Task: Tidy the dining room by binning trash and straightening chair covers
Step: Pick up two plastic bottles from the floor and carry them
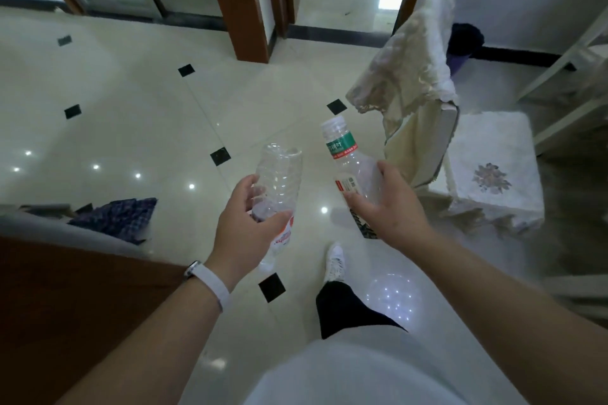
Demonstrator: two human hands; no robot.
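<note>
In the head view we see both hands holding trash. The left hand [250,220] grips a ribbed clear plastic bottle with a red label [279,174], base pointing away. The right hand [385,204] clasps a capped clear bottle with a green label [348,158], neck forward. We judge they are held out for carrying to a bin, which is not in view. Below is a glossy cream tiled floor [131,108]. A chair with a rumpled cream lace cover [404,76] stands at right, and a brown wooden surface [65,306] at lower left.
</note>
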